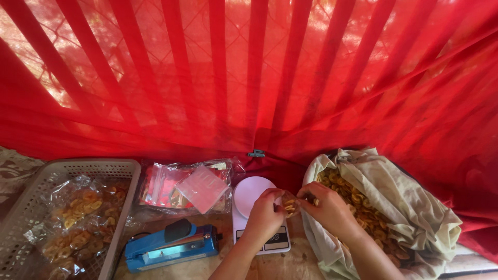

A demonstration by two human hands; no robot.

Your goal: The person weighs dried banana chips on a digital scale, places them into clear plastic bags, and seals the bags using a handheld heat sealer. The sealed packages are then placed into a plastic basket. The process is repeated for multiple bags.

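Note:
My left hand (264,212) holds a small clear pouch (289,204) partly filled with yellow chip rings, just above a white kitchen scale (249,194). My right hand (328,207) pinches the pouch's right edge, beside a big cloth-lined sack (415,212) full of the same yellow chips (358,199). Both hands meet over the gap between scale and sack.
A grey plastic basket (31,192) at left holds several filled chip bags (78,218). A stack of empty clear pouches (192,186) lies behind a blue heat sealer (171,246). A red curtain (249,78) hangs across the back.

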